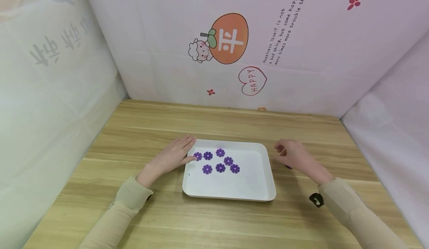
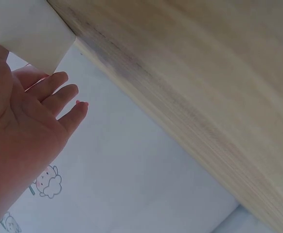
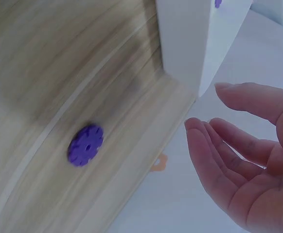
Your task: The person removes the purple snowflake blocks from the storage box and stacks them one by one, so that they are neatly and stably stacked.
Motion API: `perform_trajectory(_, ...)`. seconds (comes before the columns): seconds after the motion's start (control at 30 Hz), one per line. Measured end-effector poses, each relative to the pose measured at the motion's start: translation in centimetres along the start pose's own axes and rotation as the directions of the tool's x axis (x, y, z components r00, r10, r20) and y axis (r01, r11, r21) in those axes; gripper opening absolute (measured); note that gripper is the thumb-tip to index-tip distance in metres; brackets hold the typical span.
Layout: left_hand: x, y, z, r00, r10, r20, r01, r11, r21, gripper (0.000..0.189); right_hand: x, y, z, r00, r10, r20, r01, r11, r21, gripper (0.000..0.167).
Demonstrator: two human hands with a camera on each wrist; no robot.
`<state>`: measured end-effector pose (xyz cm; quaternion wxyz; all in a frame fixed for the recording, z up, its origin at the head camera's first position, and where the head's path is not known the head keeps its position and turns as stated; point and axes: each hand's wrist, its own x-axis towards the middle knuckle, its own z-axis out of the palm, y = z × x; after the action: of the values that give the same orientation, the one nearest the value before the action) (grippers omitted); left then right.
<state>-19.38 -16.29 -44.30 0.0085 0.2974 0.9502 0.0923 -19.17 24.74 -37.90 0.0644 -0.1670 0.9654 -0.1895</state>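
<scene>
Wood-grain worktop [image 1: 151, 215]: white tray [image 1: 231, 187], bearing seven purple discs [image 1: 220, 168]; left grip [image 1: 171, 155], fingers straight, at tray's left rim; right grip [image 1: 296, 155] loosely curved, thumb apart, near loose disc [image 3: 85, 145] right of tray

I see a white tray [image 1: 241, 185] on the wood-grain tabletop [image 1: 157, 219], seven purple notched discs [image 1: 220, 168] inside, mostly toward its upper left. Of the hands, left hand [image 1: 172, 155] is at the tray's upper-left corner, thumb by the leftmost disc. Right hand [image 1: 295, 155] is off the tray's right side, fingers bent; I get one purple bit [image 1: 288, 166] peeking out beneath it. Printed white sheet [image 1: 161, 73] behind, HAPPY heart [image 1: 253, 81] on it.
</scene>
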Motion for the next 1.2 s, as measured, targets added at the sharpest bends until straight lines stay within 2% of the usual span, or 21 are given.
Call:
perform_trajectory(0.33, -0.1, 0.1, -0.2, 1.0, 0.003, 0.008, -0.003, 1.0, 0.01, 0.074, 0.8, -0.9, 0.5, 0.997, -0.075, -0.015, 0.076, 0.996, 0.037, 0.025)
perform_trajectory(0.73, -0.1, 0.0, -0.1, 0.999, 0.024, -0.029, -0.024, 1.0, 0.006, 0.072, 1.7, -2.3, 1.5, 0.993, -0.111, 0.035, 0.108, 0.992, 0.067, 0.022)
perform_trajectory(0.93, -0.2, 0.0, -0.1, 0.999, 0.024, -0.021, -0.024, 1.0, 0.018, 0.073, 2.1, -3.0, 2.1, 0.988, -0.143, 0.05, 0.14, 0.988, 0.064, 0.022)
perform_trajectory(1.2, -0.1, -0.2, 0.1, 0.998, 0.042, -0.044, -0.041, 0.999, 0.036, 0.072, 2.6, -4.0, 2.4, 0.982, -0.168, 0.085, 0.159, 0.981, 0.113, 0.022)
